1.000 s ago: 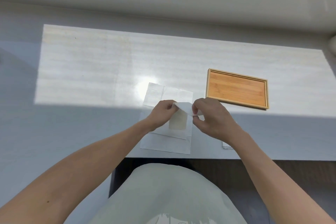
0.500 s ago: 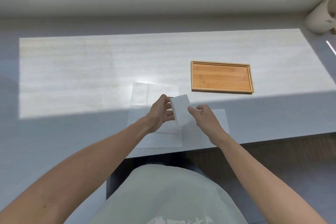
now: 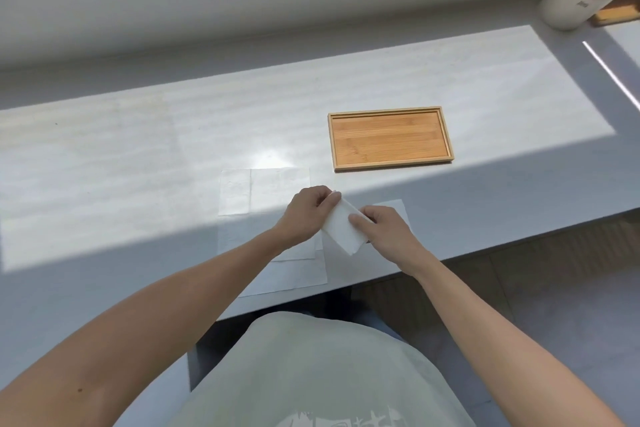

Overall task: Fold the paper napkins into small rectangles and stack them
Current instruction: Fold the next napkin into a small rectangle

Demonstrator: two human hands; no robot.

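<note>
White folded paper napkin [image 3: 343, 227], a small rectangle, sits pinched between my left hand [image 3: 304, 215] and right hand [image 3: 382, 230], near the empty bamboo tray [image 3: 389, 107]; I judge loose pinches could let the folds spring open.

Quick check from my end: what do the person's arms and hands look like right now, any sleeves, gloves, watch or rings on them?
Both forearms are bare up to the frame edge, with no sleeves in view. The left hand and right hand wear no gloves, and no watch, bracelet or ring shows on the wrists or fingers. The only clothing visible is a pale green top with a white print at its lower edge.
</note>
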